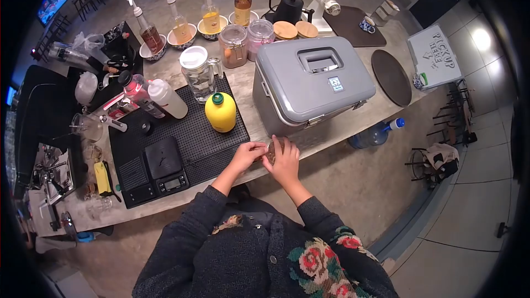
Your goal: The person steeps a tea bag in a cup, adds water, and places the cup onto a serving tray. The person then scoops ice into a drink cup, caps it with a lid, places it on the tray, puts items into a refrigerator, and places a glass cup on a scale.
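Both of my hands meet at the counter's front edge, just below the grey cooler box [314,83]. Between them is a small round brown item [271,153], mostly covered by fingers. My left hand [247,157] pinches its left side with thumb and fingertips. Curled over its top and right side is my right hand [284,160]. The cooler's lid is closed, with its handle lying in the recess. To the left, a yellow bottle with a green cap [221,113] stands on the black bar mat [190,118].
Left on the mat are a black scale [164,163], a white squeeze bottle [167,99] and a lidded glass jug [197,74]. Pump bottles in bowls, jars [233,47] and a black kettle [289,10] line the back. A brown oval tray [391,78] lies right of the cooler.
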Action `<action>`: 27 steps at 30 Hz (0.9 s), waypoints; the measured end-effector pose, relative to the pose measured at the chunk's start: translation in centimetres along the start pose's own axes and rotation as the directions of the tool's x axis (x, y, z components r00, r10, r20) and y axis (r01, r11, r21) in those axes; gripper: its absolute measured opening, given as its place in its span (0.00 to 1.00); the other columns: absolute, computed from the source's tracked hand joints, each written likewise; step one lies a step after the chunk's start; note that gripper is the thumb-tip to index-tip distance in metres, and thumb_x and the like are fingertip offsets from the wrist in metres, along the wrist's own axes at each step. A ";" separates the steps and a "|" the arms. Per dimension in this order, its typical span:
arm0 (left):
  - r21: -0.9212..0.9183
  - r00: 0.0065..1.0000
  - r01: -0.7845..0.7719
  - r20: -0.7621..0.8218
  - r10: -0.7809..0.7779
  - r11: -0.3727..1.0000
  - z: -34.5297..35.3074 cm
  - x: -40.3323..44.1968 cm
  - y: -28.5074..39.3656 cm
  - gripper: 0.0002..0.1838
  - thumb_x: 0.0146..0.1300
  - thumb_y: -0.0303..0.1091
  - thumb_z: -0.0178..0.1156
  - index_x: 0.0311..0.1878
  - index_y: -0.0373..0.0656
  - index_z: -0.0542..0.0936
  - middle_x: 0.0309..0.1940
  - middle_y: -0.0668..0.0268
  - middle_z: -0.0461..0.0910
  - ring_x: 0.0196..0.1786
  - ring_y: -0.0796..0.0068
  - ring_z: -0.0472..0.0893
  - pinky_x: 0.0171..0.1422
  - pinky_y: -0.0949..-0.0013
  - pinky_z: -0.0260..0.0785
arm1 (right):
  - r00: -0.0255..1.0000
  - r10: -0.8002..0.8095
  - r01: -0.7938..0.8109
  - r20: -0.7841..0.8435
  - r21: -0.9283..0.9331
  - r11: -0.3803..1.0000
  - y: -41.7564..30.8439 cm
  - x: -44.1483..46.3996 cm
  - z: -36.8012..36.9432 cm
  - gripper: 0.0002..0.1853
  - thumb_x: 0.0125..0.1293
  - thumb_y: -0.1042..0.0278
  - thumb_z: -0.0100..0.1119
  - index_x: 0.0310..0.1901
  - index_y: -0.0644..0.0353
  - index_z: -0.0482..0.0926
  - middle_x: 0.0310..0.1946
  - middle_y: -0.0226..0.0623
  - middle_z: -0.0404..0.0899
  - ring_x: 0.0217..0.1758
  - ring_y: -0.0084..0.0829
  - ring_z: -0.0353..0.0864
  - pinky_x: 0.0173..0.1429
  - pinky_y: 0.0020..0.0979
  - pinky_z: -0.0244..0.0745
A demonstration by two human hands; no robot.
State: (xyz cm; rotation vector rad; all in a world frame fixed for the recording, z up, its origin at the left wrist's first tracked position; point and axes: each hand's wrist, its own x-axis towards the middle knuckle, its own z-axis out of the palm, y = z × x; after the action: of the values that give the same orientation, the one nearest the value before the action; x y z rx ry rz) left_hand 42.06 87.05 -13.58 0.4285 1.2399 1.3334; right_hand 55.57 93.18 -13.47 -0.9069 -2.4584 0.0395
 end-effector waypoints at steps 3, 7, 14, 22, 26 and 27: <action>0.008 1.000 0.014 0.015 -0.014 1.000 -0.3 0.6 0.0 0.12 0.57 0.26 0.56 0.44 0.30 0.76 0.33 0.61 0.78 0.30 0.79 0.75 0.36 0.82 0.69 | 1.000 0.018 -0.018 -0.005 0.015 1.000 -0.1 0.1 0.1 0.36 0.45 0.53 0.61 0.57 0.60 0.65 0.50 0.48 0.65 0.45 0.45 0.66 0.50 0.39 0.63; 0.034 1.000 0.011 0.027 -0.012 0.999 -0.6 1.2 -0.3 0.13 0.56 0.26 0.56 0.43 0.30 0.76 0.32 0.62 0.78 0.29 0.79 0.75 0.35 0.81 0.69 | 1.000 0.027 -0.027 0.004 0.014 1.000 -0.1 0.3 0.2 0.36 0.45 0.53 0.60 0.56 0.62 0.65 0.49 0.48 0.66 0.43 0.45 0.66 0.48 0.39 0.63; 0.136 0.999 -0.044 0.031 0.041 0.990 -0.7 2.1 -0.8 0.12 0.54 0.26 0.56 0.41 0.29 0.77 0.29 0.62 0.78 0.27 0.79 0.74 0.33 0.81 0.68 | 0.998 0.029 -0.028 0.052 -0.030 0.999 -0.1 0.5 0.0 0.35 0.46 0.54 0.60 0.55 0.63 0.66 0.48 0.48 0.66 0.41 0.44 0.66 0.47 0.38 0.63; 0.184 1.000 0.008 0.011 -0.010 0.983 -0.2 3.4 -0.7 0.12 0.56 0.27 0.53 0.42 0.32 0.78 0.29 0.64 0.78 0.28 0.80 0.74 0.32 0.82 0.66 | 0.995 0.052 -0.052 0.079 -0.005 0.999 -0.1 0.4 -0.6 0.35 0.48 0.53 0.60 0.56 0.63 0.65 0.49 0.47 0.66 0.44 0.45 0.65 0.50 0.38 0.62; 0.217 0.999 -0.028 0.025 0.023 0.976 0.4 3.8 -0.6 0.13 0.57 0.32 0.54 0.42 0.34 0.78 0.29 0.64 0.77 0.27 0.80 0.73 0.31 0.81 0.66 | 0.996 0.053 -0.068 0.078 0.204 0.977 0.6 0.5 -1.4 0.34 0.51 0.54 0.59 0.57 0.63 0.64 0.52 0.47 0.65 0.52 0.45 0.64 0.57 0.39 0.60; 0.155 1.000 -0.023 -0.005 0.024 0.988 0.7 3.4 -0.9 0.14 0.58 0.33 0.54 0.43 0.34 0.77 0.30 0.65 0.77 0.28 0.80 0.73 0.32 0.81 0.66 | 0.998 0.050 -0.059 0.035 0.317 0.947 1.3 0.0 -1.0 0.34 0.51 0.54 0.58 0.58 0.62 0.63 0.54 0.47 0.64 0.56 0.44 0.63 0.60 0.38 0.58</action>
State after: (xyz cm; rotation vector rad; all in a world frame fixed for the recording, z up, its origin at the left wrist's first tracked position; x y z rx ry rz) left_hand 42.33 90.10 -15.47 0.5500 1.3531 1.2635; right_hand 56.83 94.08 -12.82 -0.8335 -2.3566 0.4569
